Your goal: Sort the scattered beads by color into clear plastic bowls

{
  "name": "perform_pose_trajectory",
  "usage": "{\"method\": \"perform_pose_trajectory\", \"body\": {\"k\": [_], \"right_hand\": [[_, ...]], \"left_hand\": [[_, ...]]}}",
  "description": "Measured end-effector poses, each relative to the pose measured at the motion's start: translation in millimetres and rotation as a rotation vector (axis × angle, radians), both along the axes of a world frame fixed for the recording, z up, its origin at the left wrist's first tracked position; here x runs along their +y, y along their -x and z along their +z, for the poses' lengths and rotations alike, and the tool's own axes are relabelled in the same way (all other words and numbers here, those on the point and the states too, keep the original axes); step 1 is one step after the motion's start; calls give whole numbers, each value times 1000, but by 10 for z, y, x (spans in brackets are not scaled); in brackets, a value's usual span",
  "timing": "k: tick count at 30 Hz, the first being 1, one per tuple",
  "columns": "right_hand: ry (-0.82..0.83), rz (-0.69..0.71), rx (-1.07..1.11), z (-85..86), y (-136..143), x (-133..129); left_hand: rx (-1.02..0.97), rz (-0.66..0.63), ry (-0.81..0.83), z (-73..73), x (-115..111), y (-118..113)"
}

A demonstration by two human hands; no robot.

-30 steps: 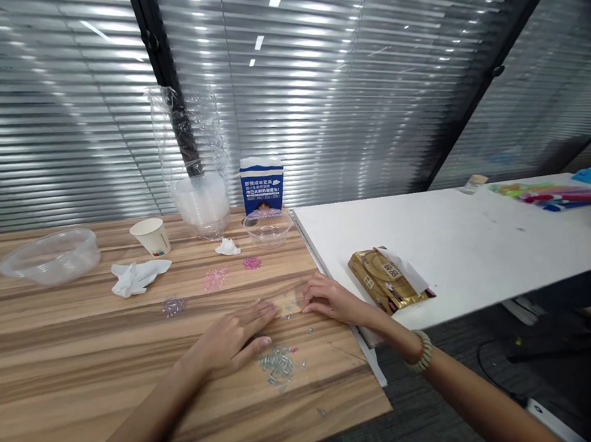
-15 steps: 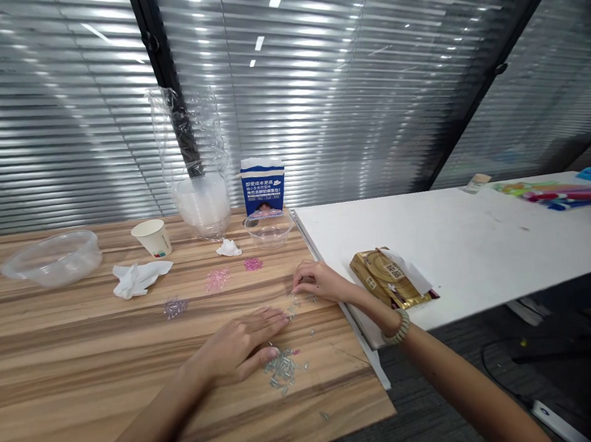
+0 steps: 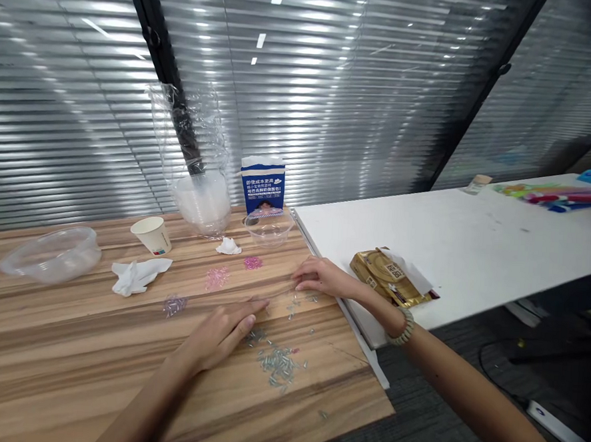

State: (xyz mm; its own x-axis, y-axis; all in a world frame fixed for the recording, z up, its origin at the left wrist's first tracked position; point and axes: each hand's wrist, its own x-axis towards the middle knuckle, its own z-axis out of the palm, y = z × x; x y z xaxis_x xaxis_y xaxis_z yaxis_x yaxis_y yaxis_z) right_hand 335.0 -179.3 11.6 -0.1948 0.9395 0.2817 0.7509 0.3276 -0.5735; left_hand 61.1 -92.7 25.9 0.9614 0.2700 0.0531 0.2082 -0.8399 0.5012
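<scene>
My left hand point(image 3: 223, 336) rests low over the wooden table with its fingers stretched out and the thumb apart. Grey-green tube beads point(image 3: 254, 338) lie beside its thumb, and a larger pile of the same beads point(image 3: 277, 365) is just to the right and nearer. My right hand point(image 3: 322, 277) is bent down to the tabletop, thumb and fingertips close together; whatever they pinch is too small to make out. A few loose clear beads point(image 3: 294, 304) lie beneath it. Separate clusters of purple beads point(image 3: 174, 305), light pink beads point(image 3: 216, 278) and bright pink beads point(image 3: 253, 263) lie farther back.
Crumpled tissues point(image 3: 139, 276), a paper cup point(image 3: 152, 235), a clear lid-like container point(image 3: 53, 256), a bagged stack of bowls point(image 3: 204, 202), a clear bowl point(image 3: 268, 229) and a blue packet point(image 3: 262, 187) stand behind. A gold tissue pack point(image 3: 389, 277) lies on the adjoining white table point(image 3: 464, 251).
My left hand has drawn back leftward from the right hand, uncovering more grey-green beads beside its thumb. My right hand has barely moved, its fingers shifting slightly.
</scene>
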Motion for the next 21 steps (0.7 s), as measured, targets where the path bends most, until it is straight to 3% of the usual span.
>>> {"method": "perform_pose_trajectory", "body": {"k": [5,12,21], "right_hand": [[-3,46,-101,-75,-16,2],[30,139,9,-130,24,97],[71,206,62,-40,215,234]], "left_hand": [[19,-106,10,7,13,6],[88,-159,-57,-14,4,-20],[52,-70,-74,-10,-4,-48]]}}
